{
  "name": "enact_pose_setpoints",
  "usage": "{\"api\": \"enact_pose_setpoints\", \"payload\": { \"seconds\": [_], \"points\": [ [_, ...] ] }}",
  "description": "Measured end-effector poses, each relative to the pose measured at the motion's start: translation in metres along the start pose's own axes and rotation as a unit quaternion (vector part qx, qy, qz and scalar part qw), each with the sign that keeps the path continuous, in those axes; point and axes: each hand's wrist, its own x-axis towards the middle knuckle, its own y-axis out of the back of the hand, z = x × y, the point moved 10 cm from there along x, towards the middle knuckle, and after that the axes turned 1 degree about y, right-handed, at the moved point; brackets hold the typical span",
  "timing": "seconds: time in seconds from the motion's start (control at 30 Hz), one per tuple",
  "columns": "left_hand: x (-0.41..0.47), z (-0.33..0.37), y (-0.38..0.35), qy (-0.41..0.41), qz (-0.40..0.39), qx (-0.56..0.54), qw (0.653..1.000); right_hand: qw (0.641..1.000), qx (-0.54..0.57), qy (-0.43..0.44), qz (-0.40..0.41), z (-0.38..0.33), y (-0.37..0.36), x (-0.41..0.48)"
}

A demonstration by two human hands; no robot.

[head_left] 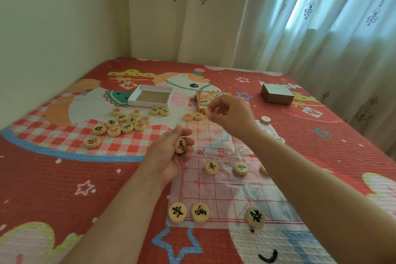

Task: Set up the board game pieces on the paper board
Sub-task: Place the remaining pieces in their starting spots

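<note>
A home bedroom: bed [64, 178] under a red cartoon-print quilted cover, set into a corner of plain cream wall [53, 28] at 10 o'clock, with embroidered sheer curtains [321, 17] over a bright window at 1 o'clock.

Paper board [216, 188] on bedspread [64, 178]; loose pieces [126, 123] left of it, open box tray [151, 96] behind them.

Two bare forearms, no sleeves showing, left hand [171, 152], right hand [232, 114], nothing worn on wrists or fingers [214, 106]
</note>
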Motion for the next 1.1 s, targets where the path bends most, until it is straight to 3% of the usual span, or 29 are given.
{"api": "enact_pose_setpoints", "payload": {
  "seconds": [0.2,0.4,0.8,1.1],
  "points": [
    [0.009,0.004,0.000,-0.025,-0.006,-0.015,1.000,0.984,-0.148,-0.080,0.050,0.088,0.045,0.027],
    [0.012,0.001,-0.002,-0.030,-0.010,-0.021,0.999,0.961,-0.254,-0.105,0.020,0.129,0.054,0.031],
    [0.015,-0.002,0.000,-0.021,-0.007,-0.018,1.000,0.933,-0.335,-0.130,-0.025,0.141,0.041,0.031],
    [0.015,-0.007,0.001,-0.002,-0.002,-0.015,1.000,0.943,-0.304,-0.136,0.003,0.136,0.052,0.026]
  ]
}}
